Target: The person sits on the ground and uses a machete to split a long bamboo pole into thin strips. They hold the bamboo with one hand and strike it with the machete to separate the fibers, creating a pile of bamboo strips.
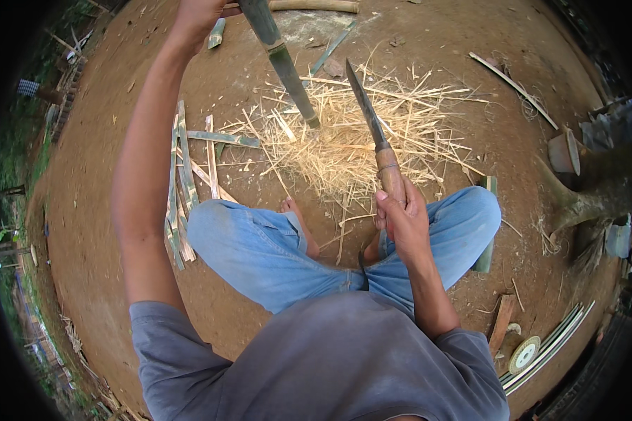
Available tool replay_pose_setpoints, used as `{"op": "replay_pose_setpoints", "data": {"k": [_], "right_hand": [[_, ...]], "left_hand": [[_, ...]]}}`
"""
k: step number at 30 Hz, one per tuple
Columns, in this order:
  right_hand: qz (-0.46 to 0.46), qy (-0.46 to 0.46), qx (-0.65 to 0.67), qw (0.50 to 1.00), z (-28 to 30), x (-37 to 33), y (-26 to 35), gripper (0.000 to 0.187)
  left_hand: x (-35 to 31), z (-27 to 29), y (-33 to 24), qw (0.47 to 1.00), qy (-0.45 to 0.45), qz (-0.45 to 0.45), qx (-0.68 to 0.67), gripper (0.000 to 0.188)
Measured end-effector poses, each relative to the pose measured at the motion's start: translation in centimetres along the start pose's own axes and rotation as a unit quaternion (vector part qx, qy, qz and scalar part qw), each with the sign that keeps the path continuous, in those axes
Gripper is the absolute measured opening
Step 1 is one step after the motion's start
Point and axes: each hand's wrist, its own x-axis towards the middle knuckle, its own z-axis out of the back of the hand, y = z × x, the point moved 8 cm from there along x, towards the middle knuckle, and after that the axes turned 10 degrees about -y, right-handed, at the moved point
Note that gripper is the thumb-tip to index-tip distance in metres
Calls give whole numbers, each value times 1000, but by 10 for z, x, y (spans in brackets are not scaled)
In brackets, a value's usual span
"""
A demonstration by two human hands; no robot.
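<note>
My left hand reaches far forward and grips a green bamboo pole near its upper end. The pole slants down, and its lower end rests in a heap of pale bamboo shavings on the dirt. My right hand is closed around the wooden handle of a long knife. The dark blade points up and away over the shavings, a little to the right of the pole and apart from it. I sit cross-legged in blue jeans, bare feet tucked near the heap.
Split bamboo strips lie fanned out on the left. More slats and a round disc lie at the lower right. A tree trunk base and a small pot stand at the right. Brown dirt ground surrounds everything.
</note>
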Motion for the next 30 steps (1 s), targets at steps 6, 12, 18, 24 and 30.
{"op": "replay_pose_setpoints", "data": {"k": [6, 12, 18, 24, 30], "right_hand": [[105, -3, -1, 994, -2, -16, 27, 42], [68, -8, 47, 997, -11, 1, 22, 28], [93, -7, 0, 996, -11, 6, 20, 29], [165, 4, -20, 986, -21, -3, 48, 30], [207, 32, -70, 975, -30, 6, 70, 35]], "left_hand": [[0, -7, 10, 999, 15, 29, 5, 26], [-3, -14, 32, 1000, 28, 6, 9, 32], [-5, -23, 23, 999, 34, 20, 3, 32], [-3, -21, 2, 999, 9, -24, -34, 32], [-11, -24, -30, 997, 6, -67, -32, 32]]}}
